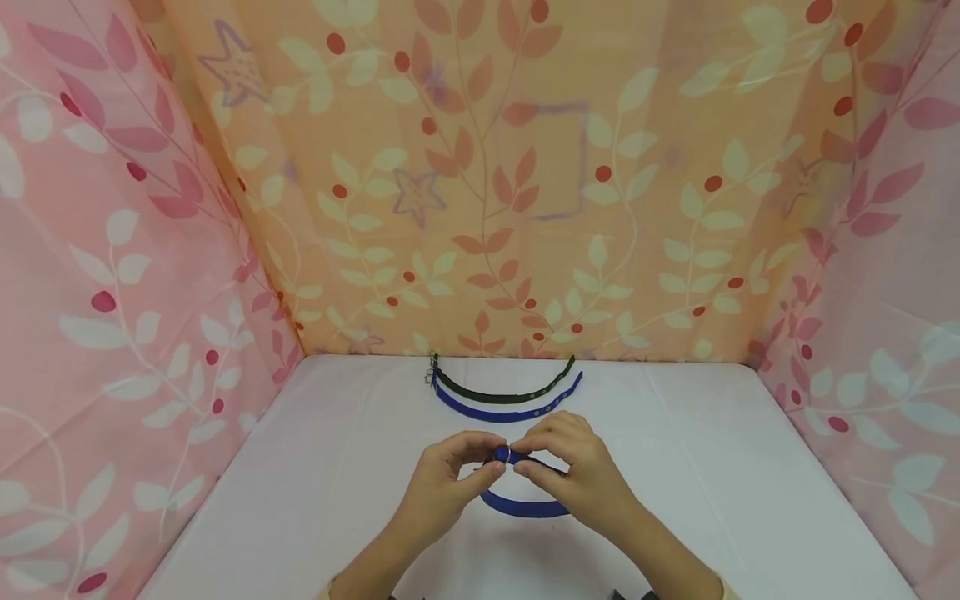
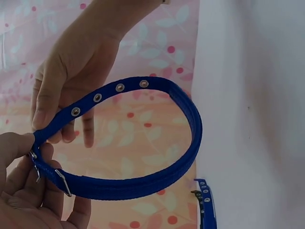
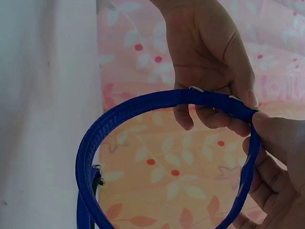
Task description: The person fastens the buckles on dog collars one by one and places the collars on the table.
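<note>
A blue collar (image 1: pixel 525 507) is held up above the table, bent into a loop. My left hand (image 1: pixel 442 479) pinches its buckle end between thumb and fingers. Beside it my right hand (image 1: pixel 581 467) pinches the strap near the end with the eyelets. The left wrist view shows a row of metal eyelets (image 2: pixel 97 98) along the upper strap and a metal loop (image 2: pixel 63 182) on the padded part. Both ends of the collar meet at the fingertips, which partly cover the buckle; how far the tip is threaded I cannot tell.
Farther back on the white table (image 1: pixel 315 467) lie a dark green collar (image 1: pixel 487 398) and a second blue collar (image 1: pixel 491 415), side by side in curves, metal fittings at the left. Floral cloth walls (image 1: pixel 480 167) rise at the back and both sides.
</note>
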Available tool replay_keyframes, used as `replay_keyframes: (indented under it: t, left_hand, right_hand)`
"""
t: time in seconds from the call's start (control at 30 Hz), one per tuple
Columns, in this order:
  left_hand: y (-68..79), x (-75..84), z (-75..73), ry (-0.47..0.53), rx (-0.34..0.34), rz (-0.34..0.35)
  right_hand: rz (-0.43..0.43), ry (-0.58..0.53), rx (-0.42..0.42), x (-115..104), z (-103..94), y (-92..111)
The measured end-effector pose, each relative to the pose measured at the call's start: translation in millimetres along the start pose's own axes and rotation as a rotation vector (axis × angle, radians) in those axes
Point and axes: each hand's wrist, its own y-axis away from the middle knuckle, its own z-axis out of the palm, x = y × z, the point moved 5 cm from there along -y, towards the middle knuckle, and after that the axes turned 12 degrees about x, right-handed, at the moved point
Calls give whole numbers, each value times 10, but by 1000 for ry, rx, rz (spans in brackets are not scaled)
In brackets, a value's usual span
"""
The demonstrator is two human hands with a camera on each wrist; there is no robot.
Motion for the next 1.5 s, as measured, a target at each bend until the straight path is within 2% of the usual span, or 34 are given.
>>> replay_keyframes:
  t: [0.17,0.27,0.37,0.5,0.67,0.87,1.03,1.23,1.5]
  left_hand:
    - [-4,2,16,-10,11,23]
    - [3,7,10,-11,22,36]
    - [5,13,-25,12,49,25]
    - [-21,37,-120,61,120,-2]
    - [-53,60,-204,107,165,-33]
    - [-49,45,-190,133,157,-45]
    - [-30,36,-117,140,113,1]
    - [-3,27,-43,71,83,64]
    - [48,5,7,-41,65,54]
  right_hand:
    - [-29,-20,31,-30,6,-25]
    - [-22,-15,19,-28,-3,-36]
    - [17,18,-24,11,-44,-50]
    - [78,91,-96,95,-136,-71]
    - [127,113,-163,163,-175,-72]
    - [117,98,-157,158,-134,-58]
    - [58,74,-124,114,-90,-45]
    - [20,39,-69,45,-47,-47]
    - [30,16,-38,-12,7,-10]
